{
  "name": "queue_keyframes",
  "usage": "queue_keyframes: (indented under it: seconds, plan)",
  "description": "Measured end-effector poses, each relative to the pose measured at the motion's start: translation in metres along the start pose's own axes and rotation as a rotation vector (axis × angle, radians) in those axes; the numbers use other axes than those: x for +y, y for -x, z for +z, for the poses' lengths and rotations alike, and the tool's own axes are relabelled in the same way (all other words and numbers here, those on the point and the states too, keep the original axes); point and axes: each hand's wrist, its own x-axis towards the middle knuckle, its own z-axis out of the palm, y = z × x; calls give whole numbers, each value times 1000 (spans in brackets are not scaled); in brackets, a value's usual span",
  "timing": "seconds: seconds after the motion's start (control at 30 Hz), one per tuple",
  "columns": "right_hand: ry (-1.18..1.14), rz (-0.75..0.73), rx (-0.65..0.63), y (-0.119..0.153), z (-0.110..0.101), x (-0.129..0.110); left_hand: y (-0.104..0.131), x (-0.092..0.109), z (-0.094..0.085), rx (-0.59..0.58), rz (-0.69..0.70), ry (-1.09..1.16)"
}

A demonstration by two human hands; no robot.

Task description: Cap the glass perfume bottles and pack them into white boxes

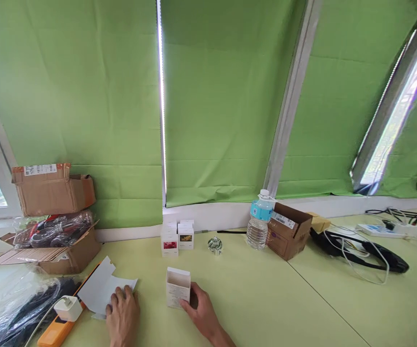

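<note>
My right hand grips a small white box by its right side, thumb on the front and fingers around the edge. The box stands upright on the table with its top open and small print on its front. To the left, my left hand rests palm down on a creased white sheet of paper, its fingers apart and slightly bent. Beyond the box stand several small white boxes with picture labels. A shiny clear glass-like object sits to their right.
On the left, cardboard boxes are stacked behind plastic bags, an orange tool and a white charger. A water bottle and a brown carton stand at the back. Cables, a black object and a power strip lie right.
</note>
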Motion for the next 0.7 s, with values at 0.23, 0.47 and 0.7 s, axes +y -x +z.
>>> queue_keyframes:
  seconds: [0.23,0.47,0.7]
  plan:
    - [-35,-61,0,-3,-11,-1,3,5,-17,-65,99,78]
    - [-13,-68,0,-8,-17,4,23,38,-28,-67,167,152]
    - [12,39,-7,1,-19,-1,40,48,-30,-75,223,194]
